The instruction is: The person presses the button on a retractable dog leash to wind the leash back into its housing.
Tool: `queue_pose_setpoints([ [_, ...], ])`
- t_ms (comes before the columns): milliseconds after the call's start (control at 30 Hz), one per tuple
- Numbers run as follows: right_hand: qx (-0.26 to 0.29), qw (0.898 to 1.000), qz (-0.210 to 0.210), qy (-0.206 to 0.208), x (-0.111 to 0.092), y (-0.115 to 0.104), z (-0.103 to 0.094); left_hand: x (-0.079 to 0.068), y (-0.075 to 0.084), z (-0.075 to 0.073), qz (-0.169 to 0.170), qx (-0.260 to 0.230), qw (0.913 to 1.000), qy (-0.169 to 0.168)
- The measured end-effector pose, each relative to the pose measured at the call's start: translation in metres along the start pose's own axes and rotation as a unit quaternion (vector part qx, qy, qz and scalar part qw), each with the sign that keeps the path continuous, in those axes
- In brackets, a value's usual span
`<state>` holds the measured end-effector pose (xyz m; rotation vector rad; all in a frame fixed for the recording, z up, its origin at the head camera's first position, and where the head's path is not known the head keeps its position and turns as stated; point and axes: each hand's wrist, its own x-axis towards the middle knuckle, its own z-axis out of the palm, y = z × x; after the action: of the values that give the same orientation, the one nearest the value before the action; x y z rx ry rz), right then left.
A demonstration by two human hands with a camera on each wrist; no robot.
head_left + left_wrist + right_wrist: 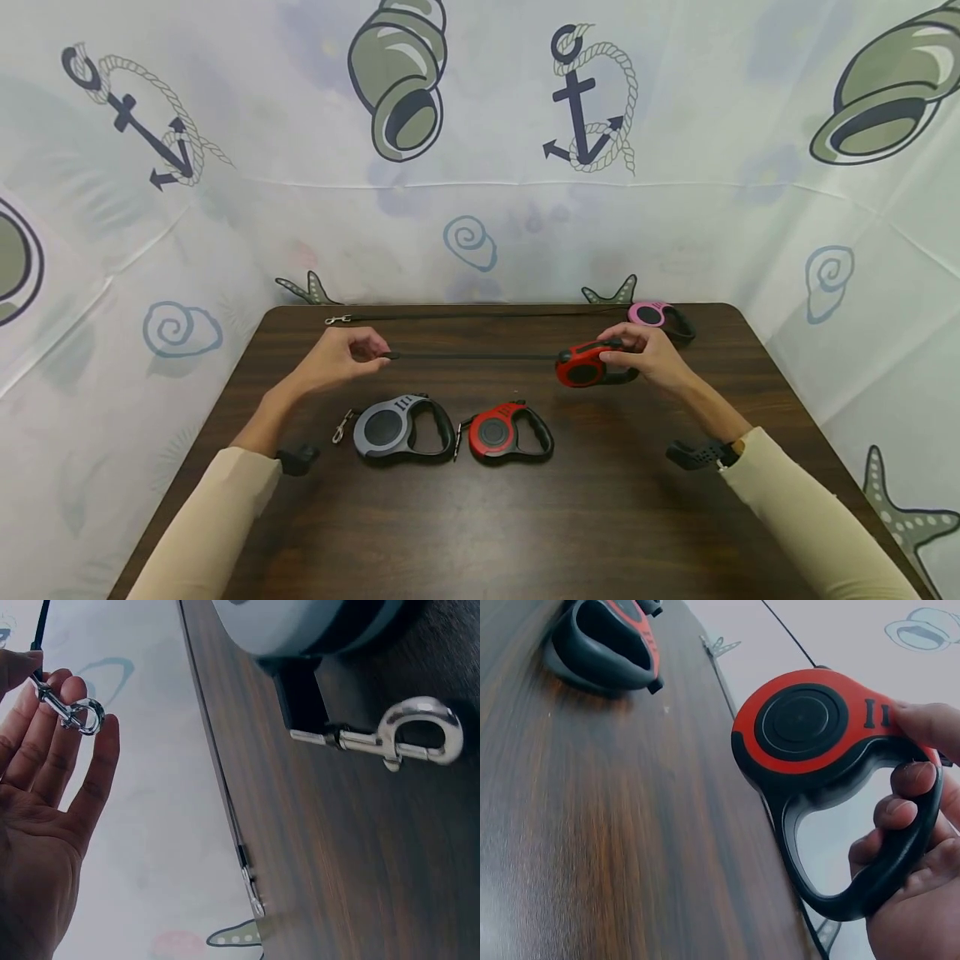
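Brown table (480, 533), held red leash (582, 368), cord (472, 357) stretched leftward

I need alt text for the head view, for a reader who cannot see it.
A person's left hand pinches the end of a black cord running to a red retractable leash that the right hand holds. On the table lie a gray leash and another red leash nearer the camera, and a pink leash at the back.
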<state>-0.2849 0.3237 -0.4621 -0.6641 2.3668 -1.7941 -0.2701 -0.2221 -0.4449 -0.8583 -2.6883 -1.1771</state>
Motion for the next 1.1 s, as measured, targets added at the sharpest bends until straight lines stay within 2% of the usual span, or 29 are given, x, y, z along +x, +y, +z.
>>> queue_pose_setpoints([
  [200,-0.012,1.0,-0.004,-0.002,0.002,-0.003,0.005,0.004,0.007,0.005,0.002,0.0,1.0,0.003],
  [433,-0.004,1.0,0.005,-0.007,0.005,-0.006,0.012,0.007,0.012,0.013,-0.011,-0.008,0.9999,-0.001],
  [700,0.021,1.0,0.004,-0.014,0.009,-0.013,0.021,0.013,0.023,0.018,-0.005,-0.017,0.9998,0.002],
  [1100,0.031,0.999,0.002,-0.01,0.014,-0.017,0.034,0.017,0.028,0.029,0.0,-0.013,0.9999,0.005],
])
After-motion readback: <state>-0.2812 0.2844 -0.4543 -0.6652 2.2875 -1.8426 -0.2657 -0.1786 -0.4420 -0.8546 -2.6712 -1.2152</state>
